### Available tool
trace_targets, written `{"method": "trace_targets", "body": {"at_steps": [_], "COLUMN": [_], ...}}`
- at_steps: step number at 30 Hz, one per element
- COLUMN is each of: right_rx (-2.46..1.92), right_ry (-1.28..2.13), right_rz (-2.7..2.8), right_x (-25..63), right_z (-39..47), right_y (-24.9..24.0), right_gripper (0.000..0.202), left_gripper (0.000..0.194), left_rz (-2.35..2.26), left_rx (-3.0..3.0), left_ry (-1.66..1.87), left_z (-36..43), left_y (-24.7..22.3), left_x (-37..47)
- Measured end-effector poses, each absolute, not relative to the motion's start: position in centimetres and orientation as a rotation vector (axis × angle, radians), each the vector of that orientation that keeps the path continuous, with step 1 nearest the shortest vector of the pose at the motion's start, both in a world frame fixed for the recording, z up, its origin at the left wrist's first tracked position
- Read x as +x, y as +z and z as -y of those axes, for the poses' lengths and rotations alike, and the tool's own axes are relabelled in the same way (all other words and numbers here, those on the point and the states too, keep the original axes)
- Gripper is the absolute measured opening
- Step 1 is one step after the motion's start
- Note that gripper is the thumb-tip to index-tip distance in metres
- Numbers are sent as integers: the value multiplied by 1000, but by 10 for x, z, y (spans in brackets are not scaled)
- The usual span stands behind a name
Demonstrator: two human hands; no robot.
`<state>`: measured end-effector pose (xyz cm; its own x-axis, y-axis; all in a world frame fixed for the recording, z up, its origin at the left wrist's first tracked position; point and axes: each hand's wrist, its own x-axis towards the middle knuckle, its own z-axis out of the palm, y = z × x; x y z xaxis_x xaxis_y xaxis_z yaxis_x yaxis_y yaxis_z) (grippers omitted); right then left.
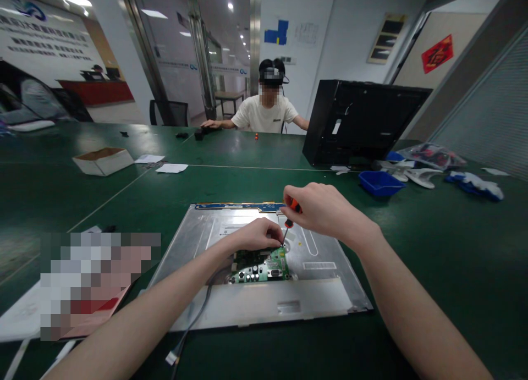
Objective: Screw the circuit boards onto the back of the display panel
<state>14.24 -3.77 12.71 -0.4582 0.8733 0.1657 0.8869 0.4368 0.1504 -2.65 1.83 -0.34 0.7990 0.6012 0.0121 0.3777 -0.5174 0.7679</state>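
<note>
My right hand (311,204) is wrapped around the orange-and-black handle of a screwdriver (289,224). Its thin shaft slants down to the upper right corner of a green circuit board (264,273). At that tip, the fingers of my left hand (264,234) are pinched together, and what they hold is hidden or too small to name. The board lies on the silver metal back of a display panel (334,295), flat on the table. A blue circuit strip (235,207) runs along the panel's far edge. My left hand covers part of the board.
A grey cable (200,314) trails off the panel's front left. Beyond it stand a black monitor housing (367,121), a blue tray (381,183) and an open carton (103,161). Gloves (474,185) lie at right. A person (270,108) sits across the green table (445,259).
</note>
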Motion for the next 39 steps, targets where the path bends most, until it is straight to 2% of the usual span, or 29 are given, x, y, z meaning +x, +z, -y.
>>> {"method": "trace_targets", "body": {"at_steps": [6, 11, 18, 25, 30, 35, 39], "right_rx": [-1499, -1456, -1608, -1546, -1539, -1621, -1591], "right_ry": [-227, -199, -275, -204, -190, -314, -323], "right_rz": [2641, 2646, 2568, 2623, 2631, 2596, 2608], "right_x": [142, 145, 142, 143, 145, 141, 142], "right_z": [41, 44, 41, 44, 45, 43, 42], "right_y": [129, 130, 129, 130, 131, 130, 129], "right_gripper": [15, 17, 35, 21, 23, 35, 24], "left_gripper": [10, 10, 11, 11, 10, 9, 9], "left_rz": [-718, -716, -730, -719, -710, -720, -708], "left_rx": [2184, 2179, 2160, 2190, 2161, 2153, 2204], "left_ry": [351, 361, 375, 351, 357, 364, 364], "left_z": [-20, -19, -18, -20, -20, -19, -17], "left_y": [-6, -5, -5, -7, -8, -6, -3], "left_x": [-27, -27, -27, -27, -27, -27, -27]}}
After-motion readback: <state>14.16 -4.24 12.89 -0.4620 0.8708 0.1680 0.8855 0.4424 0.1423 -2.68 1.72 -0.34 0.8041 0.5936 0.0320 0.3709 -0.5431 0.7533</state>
